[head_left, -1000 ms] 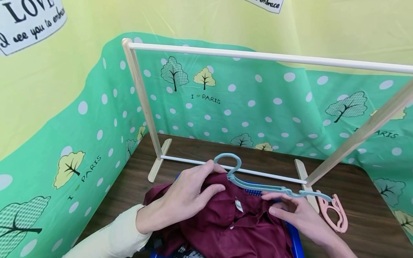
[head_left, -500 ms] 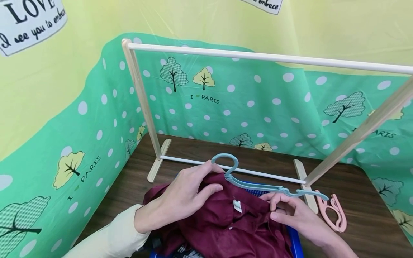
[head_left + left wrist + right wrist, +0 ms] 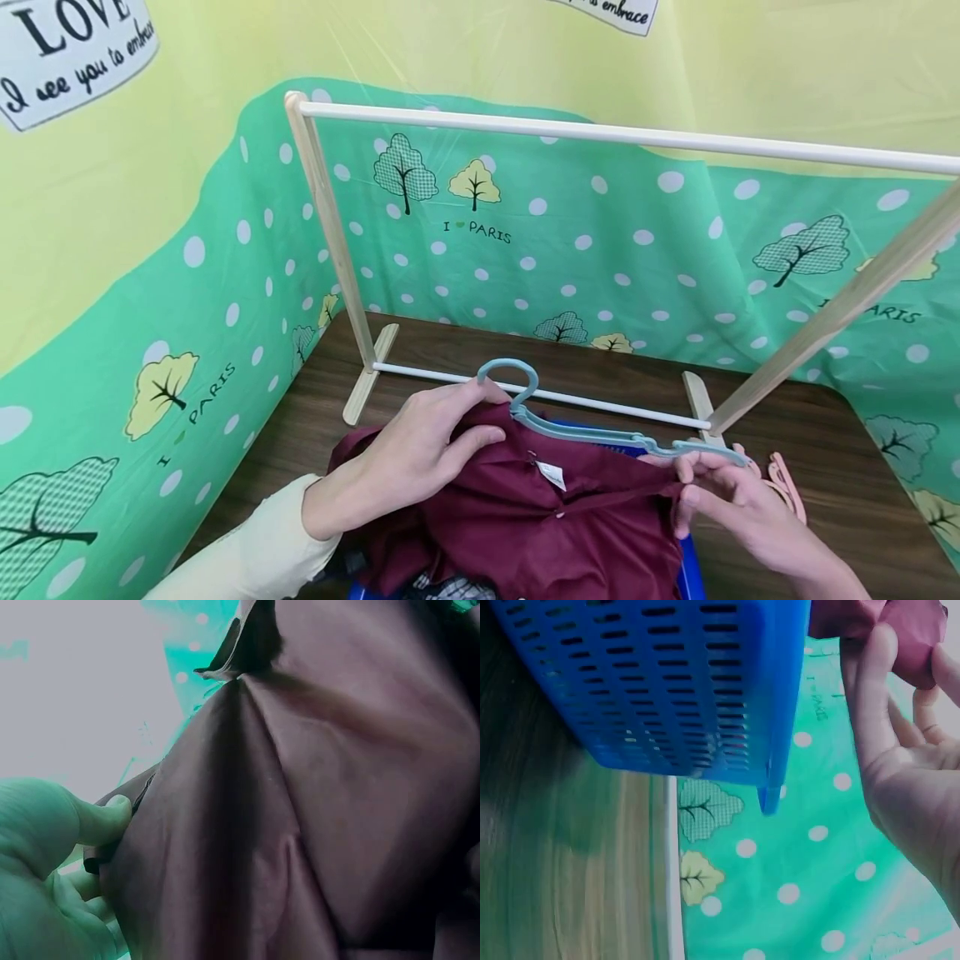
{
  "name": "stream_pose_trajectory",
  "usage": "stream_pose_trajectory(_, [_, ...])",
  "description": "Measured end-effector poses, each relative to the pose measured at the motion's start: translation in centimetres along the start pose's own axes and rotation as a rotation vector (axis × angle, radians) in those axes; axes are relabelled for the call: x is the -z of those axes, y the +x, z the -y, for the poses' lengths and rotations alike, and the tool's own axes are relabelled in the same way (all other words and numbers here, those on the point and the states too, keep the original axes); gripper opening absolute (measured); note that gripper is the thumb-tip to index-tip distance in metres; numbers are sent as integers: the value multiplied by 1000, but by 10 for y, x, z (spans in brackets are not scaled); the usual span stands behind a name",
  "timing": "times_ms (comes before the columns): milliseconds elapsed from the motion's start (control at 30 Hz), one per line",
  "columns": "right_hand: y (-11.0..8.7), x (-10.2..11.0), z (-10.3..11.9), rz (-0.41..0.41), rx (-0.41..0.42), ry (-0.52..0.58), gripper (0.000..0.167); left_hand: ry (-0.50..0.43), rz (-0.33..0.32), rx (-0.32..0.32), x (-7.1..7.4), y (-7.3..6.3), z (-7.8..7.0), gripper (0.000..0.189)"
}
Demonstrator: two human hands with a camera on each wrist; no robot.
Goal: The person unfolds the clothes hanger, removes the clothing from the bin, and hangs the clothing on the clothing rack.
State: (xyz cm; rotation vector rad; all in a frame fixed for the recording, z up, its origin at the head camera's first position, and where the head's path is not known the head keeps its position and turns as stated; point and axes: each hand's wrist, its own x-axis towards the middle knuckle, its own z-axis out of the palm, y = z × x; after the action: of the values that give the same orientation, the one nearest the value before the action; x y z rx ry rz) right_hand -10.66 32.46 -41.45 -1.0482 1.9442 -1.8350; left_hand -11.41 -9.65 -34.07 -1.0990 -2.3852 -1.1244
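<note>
A maroon shirt with a white label lies bunched over a blue basket. My left hand grips its upper left part, fingertips against the hook of a light-blue hanger. The hanger's right arm runs along the back of the shirt's neck opening; its left part is hidden by hand and cloth. In the left wrist view the thumb presses the shirt's edge. With thumb and fingers my right hand pinches the shirt's right side, just below the hanger's end. The right wrist view shows maroon cloth between those fingers.
A wooden rack with a white top rail and a lower white bar stands behind the basket. To the right, a pink folding hanger lies on the dark wood table. Checked cloth shows in the basket.
My right hand has moved right, drawing the shirt's neck opening wider and straighter. The hanger and left hand have shifted slightly left. The right hand now partly covers the pink hanger.
</note>
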Motion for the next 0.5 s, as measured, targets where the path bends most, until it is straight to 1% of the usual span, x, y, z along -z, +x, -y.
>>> stream_pose_trajectory(67, [-3,1,0,-12,1,-33,26,2,3,0,1,0,1,23])
stream_pose_trajectory(133, [-5,2,-2,-8,1,-20,27,1,9,0,1,0,1,23])
stream_pose_trajectory(233, [-9,2,-5,-4,14,53,26,-2,15,1,3,0,0,23])
stream_pose_trajectory(300, [-12,3,-7,9,29,127,27,-4,16,3,3,-1,0,23])
stream_pose_trajectory(333, [-13,3,-8,-1,24,137,28,-3,15,4,4,-1,0,23])
stream_pose_trajectory(367, [-14,3,-9,-12,27,135,30,-4,13,4,4,-1,0,23])
stream_pose_trajectory(500, [-19,0,-10,-65,-3,18,39,-4,11,4,5,-2,-1,24])
